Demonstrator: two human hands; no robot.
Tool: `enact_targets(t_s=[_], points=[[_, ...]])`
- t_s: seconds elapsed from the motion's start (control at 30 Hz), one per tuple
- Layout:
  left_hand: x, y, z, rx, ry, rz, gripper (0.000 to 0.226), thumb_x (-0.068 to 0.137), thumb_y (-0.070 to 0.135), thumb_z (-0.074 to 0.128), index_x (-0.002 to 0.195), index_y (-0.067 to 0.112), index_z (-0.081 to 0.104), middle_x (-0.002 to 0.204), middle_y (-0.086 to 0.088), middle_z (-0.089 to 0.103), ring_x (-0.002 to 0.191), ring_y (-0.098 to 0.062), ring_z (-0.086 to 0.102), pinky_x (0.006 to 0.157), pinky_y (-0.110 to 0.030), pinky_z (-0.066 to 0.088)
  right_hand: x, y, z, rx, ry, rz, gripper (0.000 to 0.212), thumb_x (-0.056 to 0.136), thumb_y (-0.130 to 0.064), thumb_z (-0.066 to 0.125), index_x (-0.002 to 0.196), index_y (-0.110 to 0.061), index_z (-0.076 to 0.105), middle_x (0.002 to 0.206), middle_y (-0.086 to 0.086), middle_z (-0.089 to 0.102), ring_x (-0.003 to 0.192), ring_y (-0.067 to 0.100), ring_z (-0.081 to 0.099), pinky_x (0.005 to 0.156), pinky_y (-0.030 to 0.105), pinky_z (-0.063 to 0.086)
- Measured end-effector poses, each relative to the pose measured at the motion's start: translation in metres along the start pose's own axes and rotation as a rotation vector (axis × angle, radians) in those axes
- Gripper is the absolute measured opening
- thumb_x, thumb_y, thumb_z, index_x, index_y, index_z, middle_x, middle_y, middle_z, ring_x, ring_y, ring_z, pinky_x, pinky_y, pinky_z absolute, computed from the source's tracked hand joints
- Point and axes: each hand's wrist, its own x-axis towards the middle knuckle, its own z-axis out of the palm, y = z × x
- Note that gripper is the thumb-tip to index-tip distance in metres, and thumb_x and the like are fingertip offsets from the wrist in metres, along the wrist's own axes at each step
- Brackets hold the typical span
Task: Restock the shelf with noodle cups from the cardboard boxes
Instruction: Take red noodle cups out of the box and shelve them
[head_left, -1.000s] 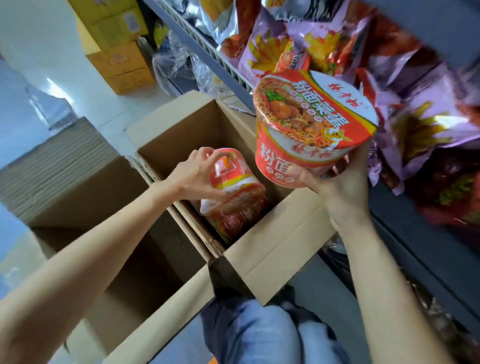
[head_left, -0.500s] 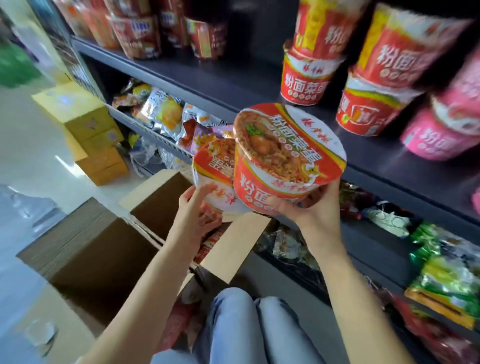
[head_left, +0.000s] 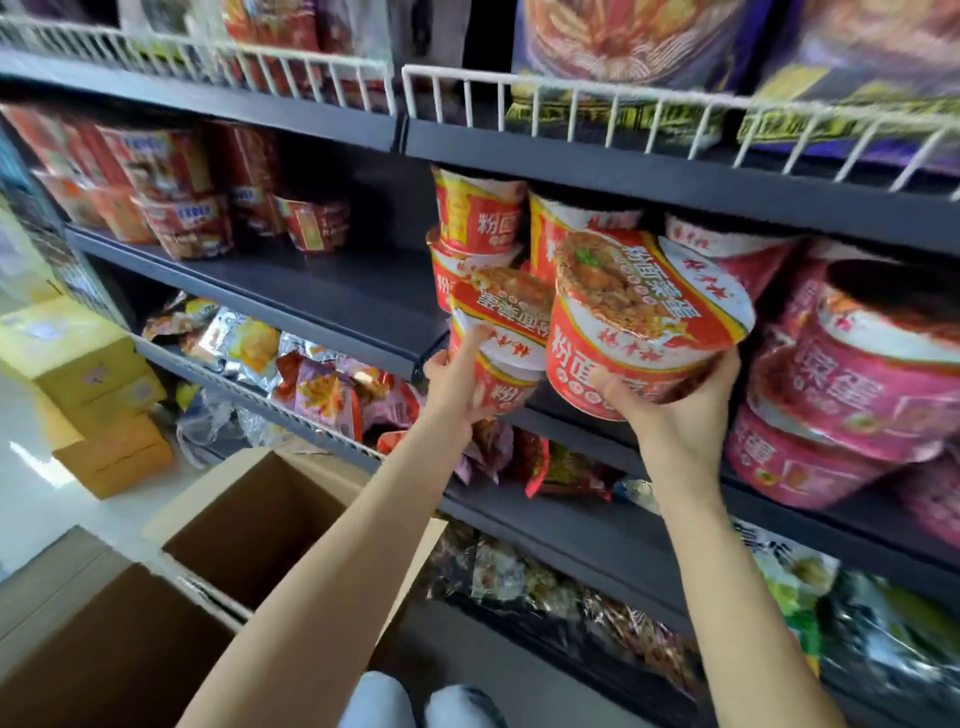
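My right hand (head_left: 680, 410) grips a red noodle cup (head_left: 639, 322) from below, raised in front of the dark middle shelf (head_left: 332, 296). My left hand (head_left: 457, 384) holds a second red noodle cup (head_left: 501, 332) just left of it, at the shelf's front edge. Both cups are tilted, lids toward me. Behind them stand stacked red cups (head_left: 475, 223) on the shelf. The open cardboard box (head_left: 254, 525) sits on the floor below my left arm; its inside looks dark.
Pink noodle cups (head_left: 841, 410) fill the shelf to the right. Red packs (head_left: 176, 208) stand at the shelf's left end. Snack bags (head_left: 322, 384) lie on the lower shelf behind a wire rail. Yellow cartons (head_left: 98, 395) are stacked on the floor at left.
Both hands have risen from the box to the middle shelf, each carrying its cup. My view has swung up from the box to the shelves.
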Motion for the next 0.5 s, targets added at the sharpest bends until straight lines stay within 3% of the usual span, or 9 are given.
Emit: enact_targets(t_s=[0.1,0.2,0.3,0.4,0.5], points=[[-0.001,-0.016,0.024,0.066,-0.078,-0.021,0.084,0.075,0.053,0.072,0.14,0.018,0.032,0.13,-0.005,0.052,0.106,-0.024,0.06,0.077,-0.044,0.059,0.007,0.005,-0.018,-0.058,0.054,0.017,0.11,0.054,-0.039,0.09,0.144,-0.025,0.027,0.14,-0.007,0.045,0.128,0.004,0.044,0.11,0.032,0.036],[-0.005,-0.025,0.05,0.116,-0.137,-0.021,0.074,0.077,0.066,0.063,0.131,0.016,0.051,0.122,-0.003,0.062,0.104,-0.022,0.063,0.086,-0.042,0.056,0.016,0.006,-0.027,-0.039,0.046,0.035,0.111,0.054,-0.04,0.09,0.143,-0.026,0.027,0.139,-0.008,0.045,0.126,0.002,0.045,0.105,0.024,0.036],[-0.009,-0.033,0.071,0.067,-0.084,0.011,0.065,0.084,0.065,0.053,0.128,0.018,0.057,0.131,0.0,0.056,0.107,-0.019,0.056,0.087,-0.037,0.054,0.028,0.006,-0.022,-0.016,0.015,0.028,0.103,0.054,-0.036,0.09,0.138,-0.026,0.031,0.134,-0.01,0.048,0.121,-0.004,0.048,0.101,0.017,0.041],[-0.017,-0.039,0.075,-0.038,-0.098,0.017,0.041,0.096,0.048,0.046,0.123,0.019,0.056,0.116,0.002,0.058,0.104,-0.015,0.054,0.092,-0.037,0.051,0.041,0.01,-0.009,-0.101,-0.028,-0.004,0.107,0.058,-0.034,0.09,0.143,-0.018,0.026,0.139,-0.004,0.044,0.127,0.005,0.046,0.108,0.028,0.04],[-0.024,-0.04,0.066,-0.108,-0.162,0.02,0.025,0.098,0.043,0.044,0.108,0.024,0.057,0.109,0.001,0.057,0.107,-0.014,0.051,0.094,-0.035,0.049,0.054,0.014,0.002,-0.189,-0.084,0.083,0.122,0.054,-0.053,0.084,0.147,-0.016,0.015,0.146,0.003,0.036,0.135,0.015,0.038,0.112,0.042,0.035]])
